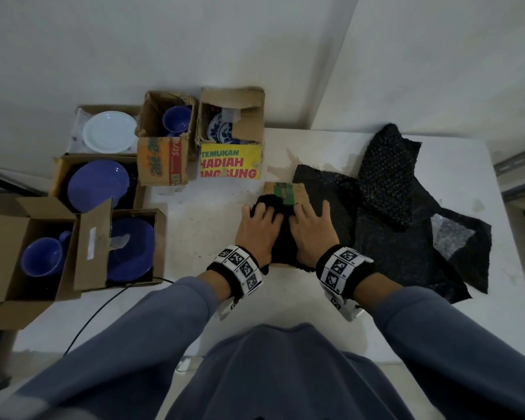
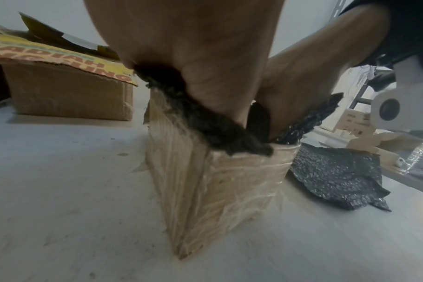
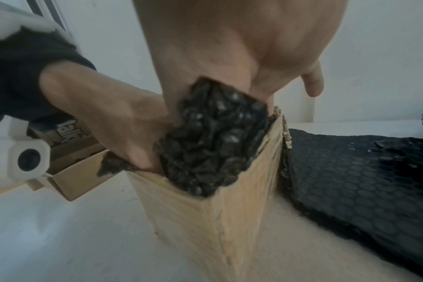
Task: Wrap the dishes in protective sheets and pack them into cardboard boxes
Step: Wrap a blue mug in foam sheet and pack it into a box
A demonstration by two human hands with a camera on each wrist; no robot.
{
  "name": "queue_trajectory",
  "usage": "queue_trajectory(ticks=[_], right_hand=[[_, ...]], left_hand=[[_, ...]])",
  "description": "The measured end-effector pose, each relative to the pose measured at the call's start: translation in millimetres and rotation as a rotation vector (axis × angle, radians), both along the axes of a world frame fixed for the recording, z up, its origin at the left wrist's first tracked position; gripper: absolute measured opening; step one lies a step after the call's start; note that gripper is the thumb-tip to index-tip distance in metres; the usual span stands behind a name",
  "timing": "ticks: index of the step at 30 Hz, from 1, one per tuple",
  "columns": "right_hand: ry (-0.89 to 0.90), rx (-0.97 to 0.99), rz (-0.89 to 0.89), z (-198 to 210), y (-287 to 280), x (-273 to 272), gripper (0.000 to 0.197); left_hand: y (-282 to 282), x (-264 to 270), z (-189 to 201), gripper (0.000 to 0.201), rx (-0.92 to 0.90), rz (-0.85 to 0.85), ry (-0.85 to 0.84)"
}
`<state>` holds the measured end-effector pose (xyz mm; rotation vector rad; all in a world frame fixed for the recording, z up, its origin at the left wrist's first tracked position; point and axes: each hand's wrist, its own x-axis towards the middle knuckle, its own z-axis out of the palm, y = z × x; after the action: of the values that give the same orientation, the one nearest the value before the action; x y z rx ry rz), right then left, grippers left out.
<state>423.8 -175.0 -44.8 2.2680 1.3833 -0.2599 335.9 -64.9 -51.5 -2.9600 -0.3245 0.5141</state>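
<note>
A small cardboard box (image 1: 294, 190) with a green label stands on the white table (image 1: 206, 231) in front of me. A bundle wrapped in black bubble sheet (image 1: 281, 237) sticks out of its open top; what is inside the wrap is hidden. My left hand (image 1: 256, 228) and right hand (image 1: 311, 228) lie side by side on the bundle, fingers spread, pressing it down. The left wrist view shows the box (image 2: 217, 181) from the side with the black wrap (image 2: 205, 122) bulging over its rim. In the right wrist view the wrap (image 3: 213, 143) fills the box (image 3: 217, 219) mouth.
Loose black bubble sheets (image 1: 391, 213) lie right of the box. Open boxes stand at the left and back: a yellow-labelled one (image 1: 231, 165) with a patterned dish, an orange one (image 1: 161, 162) with a blue cup, others with a white plate (image 1: 109, 131), blue plates and a blue mug (image 1: 43, 256). A cable (image 1: 103, 313) hangs off the front edge.
</note>
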Motion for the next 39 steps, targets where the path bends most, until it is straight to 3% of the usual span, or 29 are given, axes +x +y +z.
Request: queue_trajectory(ticks=[5, 11, 19, 23, 26, 28, 30, 33, 35, 39], right_hand=[[0.042, 0.015, -0.031, -3, -3, 3, 0.066], [0.069, 0.049, -0.1, -6, -4, -5, 0.061], [0.075, 0.015, -0.034, -9, 6, -8, 0.049], [0.159, -0.004, 0.062, -4, 5, 4, 0.052], [0.317, 0.153, 0.088, 8, -1, 16, 0.057], [0.321, 0.309, 0.013, 13, -12, 18, 0.064], [0.305, 0.408, -0.207, 15, -25, 13, 0.07], [0.462, 0.394, -0.524, 10, -38, 2, 0.063], [0.482, 0.358, -0.593, 5, -42, -1, 0.048], [0.429, 0.397, -0.632, 5, -36, 1, 0.033]], left_hand=[[-1, 0, -2, 0.073, 0.012, -0.007, -0.001], [-1, -7, -4, 0.054, -0.019, 0.003, -0.067], [-19, -16, -6, 0.063, -0.027, 0.159, -0.041], [-23, -22, -4, 0.061, -0.131, 0.236, -0.033], [-13, -26, 10, 0.041, -0.335, 0.264, -0.259], [1, -30, 22, 0.029, -0.407, 0.256, -0.502], [17, -33, 21, 0.034, -0.445, 0.294, -0.615], [35, -31, 10, 0.047, -0.666, 0.452, -0.534], [39, -29, 5, 0.047, -0.827, 0.499, -0.453], [34, -37, 2, 0.046, -0.845, 0.546, -0.407]])
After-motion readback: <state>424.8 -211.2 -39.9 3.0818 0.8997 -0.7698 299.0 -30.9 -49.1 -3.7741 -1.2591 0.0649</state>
